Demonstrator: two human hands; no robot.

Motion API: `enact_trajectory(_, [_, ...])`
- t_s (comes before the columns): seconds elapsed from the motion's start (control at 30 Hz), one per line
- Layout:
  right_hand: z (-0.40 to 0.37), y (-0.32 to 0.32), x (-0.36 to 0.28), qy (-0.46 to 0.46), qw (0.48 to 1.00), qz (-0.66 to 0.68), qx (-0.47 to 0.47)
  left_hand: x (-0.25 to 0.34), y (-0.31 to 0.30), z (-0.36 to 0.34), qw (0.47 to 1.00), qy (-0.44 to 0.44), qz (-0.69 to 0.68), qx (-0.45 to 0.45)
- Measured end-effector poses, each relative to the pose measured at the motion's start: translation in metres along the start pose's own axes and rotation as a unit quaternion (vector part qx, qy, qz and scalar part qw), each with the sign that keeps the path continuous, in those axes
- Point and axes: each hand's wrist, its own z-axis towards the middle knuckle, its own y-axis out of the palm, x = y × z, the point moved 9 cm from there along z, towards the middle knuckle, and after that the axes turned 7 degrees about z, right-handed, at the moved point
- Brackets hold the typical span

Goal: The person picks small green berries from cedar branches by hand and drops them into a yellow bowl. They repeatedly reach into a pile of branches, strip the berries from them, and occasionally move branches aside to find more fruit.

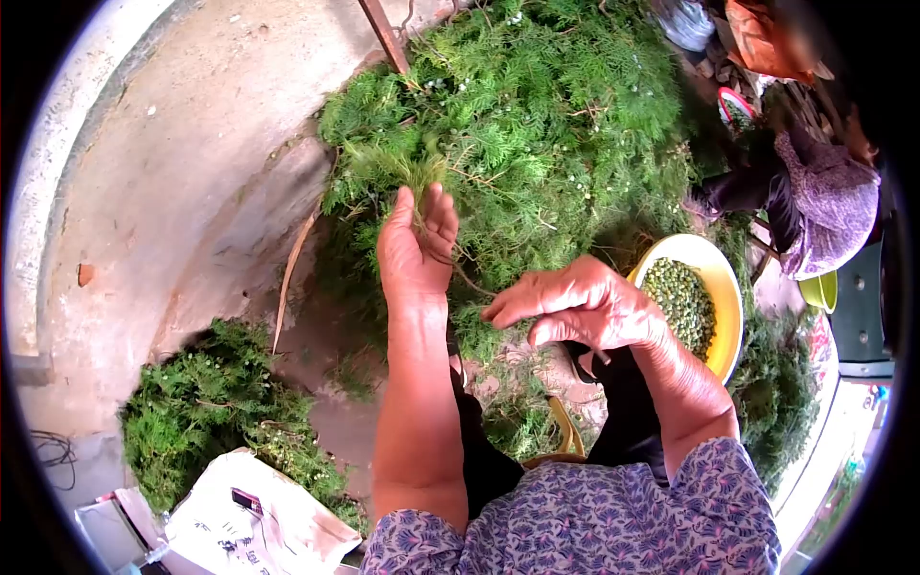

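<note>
My left hand (419, 251) is raised at the edge of a big heap of evergreen branches (537, 125), its fingers curled around a leafy evergreen sprig (414, 175). The sprig's feathery green tip sticks out above the fingers and is slightly blurred. From the left hand a thin brown stem runs down toward my right hand (585, 305), which is closed on it with thumb and fingers. A short stem end shows below the right palm. Beside my right wrist stands a yellow basin (730, 307) holding many small green cones or berries (678, 305).
Another person (829, 206) in a patterned top sits at the right, near a small red-rimmed bowl (736, 107). A second branch pile (216, 412) lies lower left, beside a white sack (254, 522) with a dark small object on it. A wooden post (385, 36) stands at the top.
</note>
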Motion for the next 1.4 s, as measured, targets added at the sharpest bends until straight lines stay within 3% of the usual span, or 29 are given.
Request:
enact_trajectory(0.07, [-0.006, -0.001, 0.018, 0.034, 0.999, 0.003, -0.006, 0.014, 0.002, -0.009, 0.993, 0.051, 0.098, 0.049])
enact_trajectory(0.1, [-0.010, -0.004, 0.027, 0.052, 0.999, 0.011, -0.001, 0.020, 0.008, -0.011, 0.990, 0.081, 0.109, 0.025])
enact_trajectory(0.2, [-0.021, -0.032, 0.049, 0.111, 0.991, 0.009, 0.075, 0.030, 0.015, -0.021, 0.955, 0.153, 0.248, 0.053])
enact_trajectory(0.23, [-0.020, -0.051, 0.051, 0.059, 0.986, -0.058, 0.146, 0.026, 0.018, -0.023, 0.955, 0.149, 0.251, 0.050])
enact_trajectory(0.3, [-0.030, -0.080, 0.057, 0.124, 0.963, -0.108, 0.214, 0.020, 0.033, -0.026, 0.930, 0.160, 0.330, 0.015])
enact_trajectory(0.37, [-0.029, -0.088, 0.058, 0.129, 0.957, -0.112, 0.235, 0.003, 0.041, -0.025, 0.932, 0.136, 0.336, -0.008])
enact_trajectory(0.43, [-0.029, -0.089, 0.063, 0.154, 0.935, -0.034, 0.319, -0.015, 0.056, -0.029, 0.920, 0.144, 0.361, -0.048])
enact_trajectory(0.5, [-0.021, -0.080, 0.070, 0.137, 0.942, 0.015, 0.306, -0.030, 0.057, -0.025, 0.919, 0.140, 0.363, -0.066])
enact_trajectory(0.53, [-0.014, -0.072, 0.066, 0.127, 0.955, -0.004, 0.267, -0.035, 0.049, -0.019, 0.939, 0.113, 0.322, -0.050])
enact_trajectory(0.57, [-0.012, -0.060, 0.068, 0.183, 0.963, -0.011, 0.197, -0.040, 0.040, -0.016, 0.956, 0.085, 0.279, -0.031])
enact_trajectory(0.67, [-0.018, -0.045, 0.083, 0.184, 0.959, -0.149, 0.158, -0.033, 0.027, -0.005, 0.988, 0.049, 0.144, -0.004])
enact_trajectory(0.7, [-0.026, -0.041, 0.088, 0.130, 0.951, -0.200, 0.195, -0.033, 0.019, 0.002, 0.995, 0.034, 0.098, -0.007])
enact_trajectory(0.77, [-0.034, -0.037, 0.054, 0.034, 0.863, -0.430, 0.264, -0.040, 0.013, 0.005, 0.998, -0.038, 0.039, -0.021])
enact_trajectory(0.8, [-0.037, -0.036, 0.056, 0.100, 0.885, -0.366, 0.269, -0.039, 0.013, 0.006, 0.998, -0.036, 0.038, -0.036])
enact_trajectory(0.83, [-0.039, -0.037, 0.056, 0.105, 0.882, -0.369, 0.274, -0.039, 0.013, 0.006, 0.998, -0.035, 0.035, -0.050])
enact_trajectory(0.9, [-0.041, -0.037, 0.042, 0.059, 0.840, -0.459, 0.283, -0.042, 0.013, 0.004, 0.995, -0.074, -0.024, -0.061])
enact_trajectory(1.03, [-0.048, -0.040, 0.045, 0.044, 0.834, -0.482, 0.266, -0.042, 0.019, 0.003, 0.982, -0.136, -0.056, -0.119])
enact_trajectory(1.07, [-0.050, -0.044, 0.053, 0.074, 0.871, -0.401, 0.273, -0.037, 0.009, 0.006, 0.990, -0.111, -0.042, -0.074])
enact_trajectory(1.1, [-0.054, -0.048, 0.051, 0.077, 0.869, -0.403, 0.276, -0.033, 0.006, 0.005, 0.995, -0.087, -0.026, -0.028])
enact_trajectory(1.17, [-0.063, -0.056, 0.045, 0.053, 0.932, -0.239, 0.269, -0.027, -0.003, 0.010, 0.994, -0.109, -0.023, -0.001])
enact_trajectory(1.2, [-0.073, -0.064, 0.028, 0.071, 0.926, -0.249, 0.276, -0.028, -0.003, 0.012, 0.993, -0.114, -0.024, -0.001])
enact_trajectory(1.23, [-0.090, -0.076, 0.027, 0.053, 0.914, -0.262, 0.305, -0.017, -0.012, 0.016, 0.998, -0.042, -0.005, 0.045])
enact_trajectory(1.27, [-0.111, -0.089, 0.016, 0.064, 0.879, -0.347, 0.320, -0.003, -0.020, 0.016, 0.995, 0.032, 0.014, 0.092])
enact_trajectory(1.3, [-0.142, -0.107, 0.021, 0.038, 0.845, -0.382, 0.371, -0.002, -0.021, 0.017, 0.995, 0.030, 0.013, 0.092])
enact_trajectory(1.33, [-0.167, -0.118, 0.012, 0.150, 0.833, -0.406, 0.346, 0.001, -0.022, 0.018, 0.995, 0.034, 0.024, 0.091])
enact_trajectory(1.37, [-0.224, -0.146, 0.040, 0.281, 0.802, -0.256, 0.461, 0.001, -0.022, 0.018, 0.995, 0.038, 0.035, 0.089])
enact_trajectory(1.4, [-0.280, -0.157, 0.049, 0.322, 0.746, -0.203, 0.546, -0.001, -0.016, 0.016, 0.997, 0.019, 0.034, 0.062])
